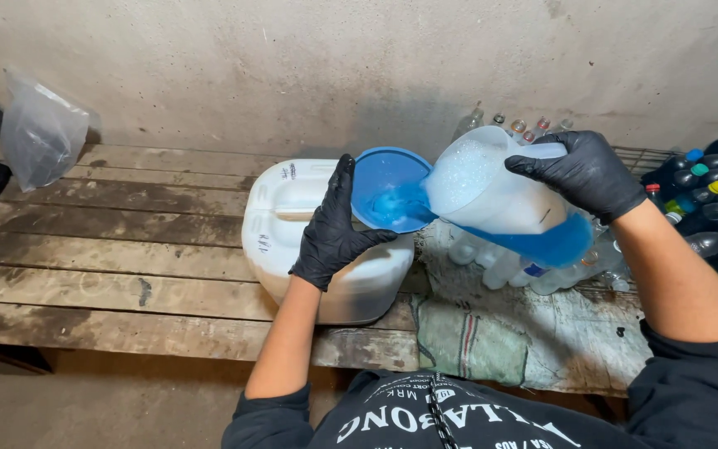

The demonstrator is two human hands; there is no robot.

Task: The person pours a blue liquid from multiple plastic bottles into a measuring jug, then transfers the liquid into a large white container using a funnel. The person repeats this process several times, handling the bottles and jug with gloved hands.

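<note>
Mid-frame, my black-gloved left hand [331, 229] steadies a blue plastic funnel [384, 187] on the white plastic jerrycan [292, 220]; right of centre, my gloved right hand [585, 172] tips a translucent jug of foamy blue liquid [500, 199] into it.

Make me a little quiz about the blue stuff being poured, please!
1. True or false: the right hand in a black glove tips the clear plastic jug of foamy blue liquid.
2. What does the left hand steady? A. round blue plastic funnel B. grey bag C. bottle
3. The funnel sits in a big white plastic ____.

Key: 1 true; 2 A; 3 canister.
</note>
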